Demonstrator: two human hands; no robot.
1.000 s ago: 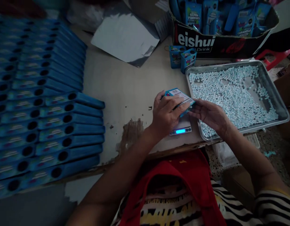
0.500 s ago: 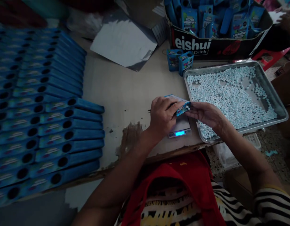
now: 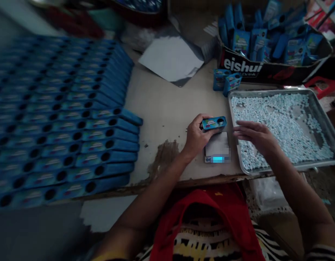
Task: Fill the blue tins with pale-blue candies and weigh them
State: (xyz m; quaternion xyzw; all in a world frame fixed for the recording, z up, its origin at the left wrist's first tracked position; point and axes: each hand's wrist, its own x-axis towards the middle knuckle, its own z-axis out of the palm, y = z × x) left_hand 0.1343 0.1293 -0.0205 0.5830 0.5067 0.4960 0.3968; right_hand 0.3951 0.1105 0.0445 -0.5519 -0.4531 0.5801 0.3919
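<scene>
My left hand (image 3: 197, 133) is wrapped round a small blue candy box (image 3: 210, 123), held above the scale with its round dark hole facing up. Below it lies the small scale (image 3: 216, 144) with a lit blue display. My right hand (image 3: 254, 134) hovers over the left part of a metal tray (image 3: 233, 108), its fingers stretched out and slightly apart, with nothing seen in them. Pale blue and white candies (image 3: 281, 119) cover much of the tray.
Rows of blue boxes (image 3: 102, 123) with round holes fill the table's left side. White sheets (image 3: 171, 58) lie at the back. Two blue boxes (image 3: 221, 79) stand before a black carton (image 3: 267, 74) full of similar boxes. The table's front edge is near my red apron (image 3: 210, 197).
The box in my left hand has turned from tilted to upright, hole up. My right hand has moved away from it to over the tray. The camera view has shifted left.
</scene>
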